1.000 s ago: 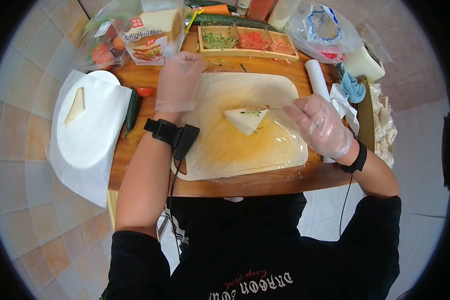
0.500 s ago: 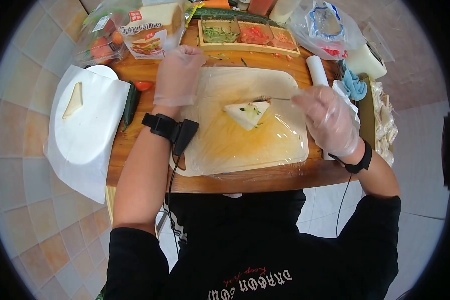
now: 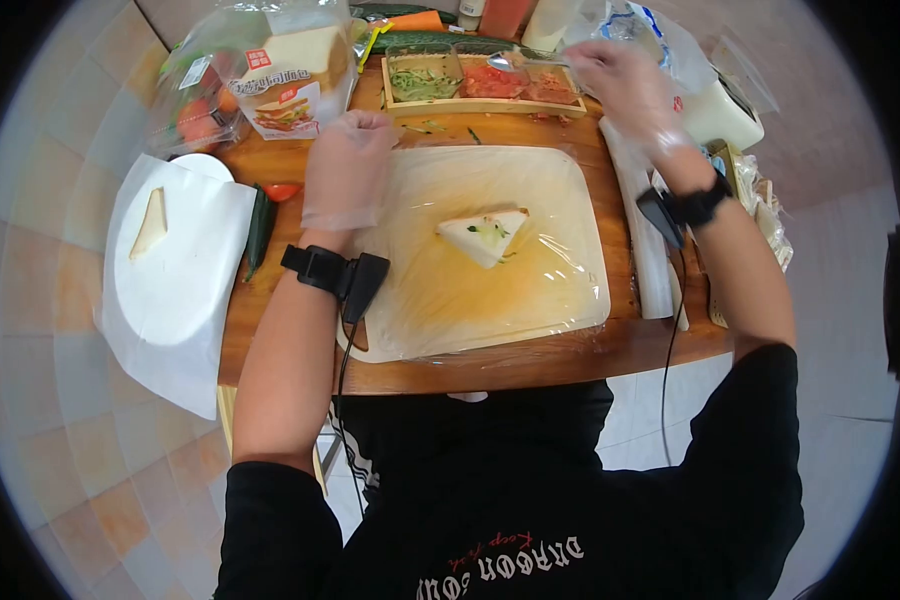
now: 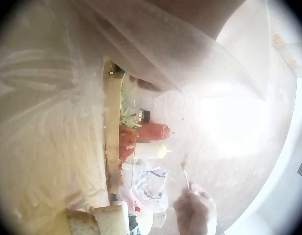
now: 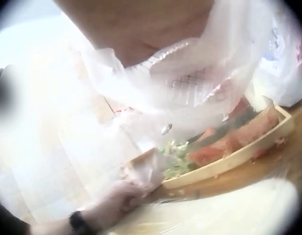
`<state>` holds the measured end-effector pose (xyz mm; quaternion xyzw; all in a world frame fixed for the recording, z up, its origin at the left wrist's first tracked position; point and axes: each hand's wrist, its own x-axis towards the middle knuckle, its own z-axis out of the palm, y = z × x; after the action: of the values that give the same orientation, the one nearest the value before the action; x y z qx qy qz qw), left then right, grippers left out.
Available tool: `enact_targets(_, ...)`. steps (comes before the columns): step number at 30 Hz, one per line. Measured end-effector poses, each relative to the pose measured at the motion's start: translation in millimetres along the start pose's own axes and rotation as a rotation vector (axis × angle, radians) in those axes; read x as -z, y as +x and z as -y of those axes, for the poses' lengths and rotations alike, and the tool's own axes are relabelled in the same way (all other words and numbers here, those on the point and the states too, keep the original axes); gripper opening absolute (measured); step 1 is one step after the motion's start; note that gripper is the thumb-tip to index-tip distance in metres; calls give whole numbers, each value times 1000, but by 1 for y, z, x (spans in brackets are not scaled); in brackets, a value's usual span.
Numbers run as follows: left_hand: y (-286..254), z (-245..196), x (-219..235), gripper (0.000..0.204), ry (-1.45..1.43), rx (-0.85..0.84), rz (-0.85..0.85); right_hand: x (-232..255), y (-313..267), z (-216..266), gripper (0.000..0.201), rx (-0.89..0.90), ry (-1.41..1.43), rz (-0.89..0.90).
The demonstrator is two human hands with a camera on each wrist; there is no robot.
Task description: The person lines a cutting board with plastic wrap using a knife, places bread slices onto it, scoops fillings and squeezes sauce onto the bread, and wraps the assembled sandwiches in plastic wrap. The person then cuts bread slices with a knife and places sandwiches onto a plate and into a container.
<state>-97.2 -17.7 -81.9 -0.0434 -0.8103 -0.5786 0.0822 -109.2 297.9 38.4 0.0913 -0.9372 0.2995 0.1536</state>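
Observation:
In the head view my gloved right hand point(image 3: 625, 95) grips a spoon point(image 3: 502, 62) by its handle. The spoon's bowl hangs above the wooden tray of fillings point(image 3: 480, 105), over the diced tomato point(image 3: 492, 83). My gloved left hand point(image 3: 350, 170) stays beside the upper left corner of the cutting board point(image 3: 560, 300), its fingers loosely curled with nothing seen in them. On the board lies a triangular sandwich point(image 3: 480, 235) with green shreds at its centre. The left wrist view catches the raised spoon and the right hand point(image 4: 196, 208).
Shredded cucumber point(image 3: 422, 84) fills the tray's left compartment. A bread bag point(image 3: 290, 80) and a tomato container point(image 3: 195, 115) stand at the back left. Paper under a white plate point(image 3: 180, 290) bears a bread triangle point(image 3: 151, 225). A white roll point(image 3: 650, 260) lies right of the board.
My right hand has swung up and away from beside the sandwich, carrying the spoon to the filling tray. The left hand stays nearly in place, and the sandwich remains on the board.

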Motion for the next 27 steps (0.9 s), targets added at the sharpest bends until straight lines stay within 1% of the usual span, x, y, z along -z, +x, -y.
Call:
enact_targets(2,0,-3,1,31,20,4,0,-20,28,-23,28,183,-303,-19)
enact_targets(3,0,-4,2,31,14,27,6,-28,34,-26,28,179,-300,-24)
enact_targets(5,-1,-3,3,31,12,53,15,-43,41,-31,24,153,-241,26)
enact_targets(6,-1,-3,3,30,-1,27,12,-49,46,-36,24,151,-239,25)
enact_targets(8,-2,-5,3,30,-17,0,8,-56,53,-36,19,87,-233,99)
enact_targets(12,-2,-9,4,31,28,29,31,-55,49,-27,19,54,-294,107)
enact_targets(14,-4,-10,4,31,22,31,32,-55,48,-30,20,81,-276,110)
enact_targets(18,-3,-6,2,30,11,11,10,-52,47,-37,21,71,-224,142)
enact_targets(20,-1,-5,2,29,-8,-14,-12,-50,49,-38,19,-20,-135,169)
enact_targets(21,-2,-4,2,29,1,-12,-14,-50,50,-38,19,-17,-136,169)
enact_targets(23,-3,-4,1,29,9,-7,-12,-48,48,-37,18,69,-194,202)
enact_targets(27,0,3,0,29,-11,-7,-12,-50,51,-33,18,50,-185,232)
